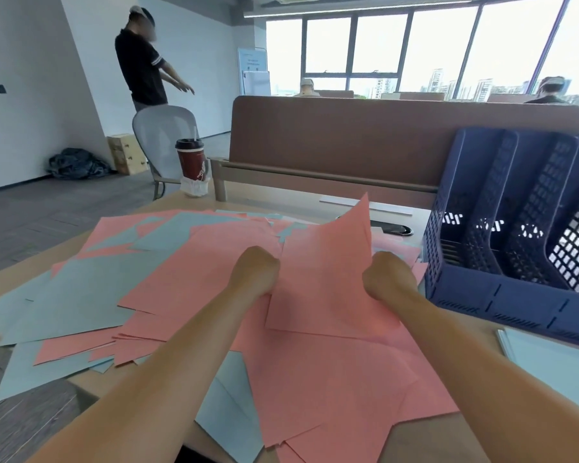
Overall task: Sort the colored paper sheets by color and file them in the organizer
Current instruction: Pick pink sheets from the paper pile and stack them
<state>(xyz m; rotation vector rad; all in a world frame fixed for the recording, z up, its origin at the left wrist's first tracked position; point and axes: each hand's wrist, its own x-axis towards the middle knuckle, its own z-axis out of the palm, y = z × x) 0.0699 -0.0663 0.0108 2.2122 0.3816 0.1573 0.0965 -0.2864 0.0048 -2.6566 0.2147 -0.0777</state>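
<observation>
1. Nearest, under both wrists, pink and pale blue sheets lie in a flat, matte, overlapping spread. Left of the left hand, their corners overhang the desk edge.
2. The left hand and right hand, fingers curled, grip the side edges of one pink sheet raised between them, its top corner pointing up.
3. Just right of the right hand stands the blue plastic organizer, with slanted mesh slots open on top.
4. Beyond the hands is a bare strip of desk, then a brown divider. Far left is a red paper cup.

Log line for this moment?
phase: sorting | left grip: holds pink sheet | right grip: holds pink sheet | organizer: right of pile
</observation>
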